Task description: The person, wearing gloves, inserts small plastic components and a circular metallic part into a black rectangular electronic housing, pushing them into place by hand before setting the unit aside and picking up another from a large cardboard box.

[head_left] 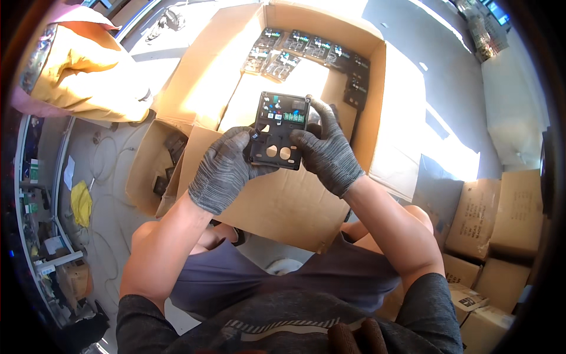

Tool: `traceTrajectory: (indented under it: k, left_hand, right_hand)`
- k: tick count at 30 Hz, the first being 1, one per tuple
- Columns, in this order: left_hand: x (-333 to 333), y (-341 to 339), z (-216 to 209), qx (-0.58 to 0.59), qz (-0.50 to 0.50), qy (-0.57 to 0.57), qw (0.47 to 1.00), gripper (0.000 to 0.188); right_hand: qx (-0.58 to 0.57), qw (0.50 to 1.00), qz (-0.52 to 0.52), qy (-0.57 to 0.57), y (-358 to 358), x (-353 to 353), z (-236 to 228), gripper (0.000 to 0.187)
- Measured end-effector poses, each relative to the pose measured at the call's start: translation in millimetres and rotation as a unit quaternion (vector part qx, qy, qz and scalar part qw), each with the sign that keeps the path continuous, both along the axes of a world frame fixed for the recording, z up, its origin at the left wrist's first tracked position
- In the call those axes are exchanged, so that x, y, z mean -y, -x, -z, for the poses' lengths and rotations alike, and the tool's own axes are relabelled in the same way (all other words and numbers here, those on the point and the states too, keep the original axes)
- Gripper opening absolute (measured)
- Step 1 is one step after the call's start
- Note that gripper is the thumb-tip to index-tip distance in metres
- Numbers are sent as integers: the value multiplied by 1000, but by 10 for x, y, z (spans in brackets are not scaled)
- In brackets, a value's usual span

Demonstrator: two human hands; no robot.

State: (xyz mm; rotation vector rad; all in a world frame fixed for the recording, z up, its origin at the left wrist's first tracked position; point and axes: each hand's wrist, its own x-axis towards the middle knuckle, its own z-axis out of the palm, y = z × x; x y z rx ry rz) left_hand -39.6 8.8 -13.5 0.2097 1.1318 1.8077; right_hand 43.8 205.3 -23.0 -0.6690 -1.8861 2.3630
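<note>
Both of my hands wear grey knit gloves and hold up a black plastic housing (pixel 276 133) over a large open cardboard box (pixel 259 194). A circuit board with green and white parts shows in the housing's upper half, and two round holes pass through its lower half. My left hand (pixel 227 159) grips the left edge, thumb near a small dark part there. At the right edge, my right hand (pixel 330 147) pinches with its thumb on the front and fingers behind. Inside the box, several similar housings (pixel 318 48) lie in rows along the far and right walls.
A smaller cardboard box (pixel 144 165) with dark parts stands at the left. Stacked closed cartons (pixel 474 215) rise at the right. Yellow cloth (pixel 88 71) covers something at the upper left, above metal shelving (pixel 56 253). Beside the shelving, a yellow rag (pixel 81 203) and cables lie on the floor.
</note>
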Motion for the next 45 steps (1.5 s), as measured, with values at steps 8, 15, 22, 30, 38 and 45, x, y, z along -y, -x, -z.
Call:
traceTrajectory:
  k: [8,15,22,30,38,45]
  left_hand:
    - [-43,14,-35,78,-144,49,985,26]
    - [-30,-124,25,-382,-205,180,883,19]
    - [55,-50,-95,-394,-95,75,911,17]
    - [154,1,22,-142,-200,68,967,23]
    - [-15,-185,-67,-119,-130,-15,984,29]
    - [105,-109,-86,-136,-99,1,986,32]
  right_hand:
    - [-91,993,-27,-68,-77,-76,-40,81]
    - [-58,989,-115,78,-152,10,-195,60]
    - [3,974,-221,49,-156,-25,-347,42]
    - [-71,958,-39,276,-111,-222,-168,42]
    - [-185,962,-41,196,-76,255,-200,55]
    - [-128,979,-91,131,-121,145,-233,60]
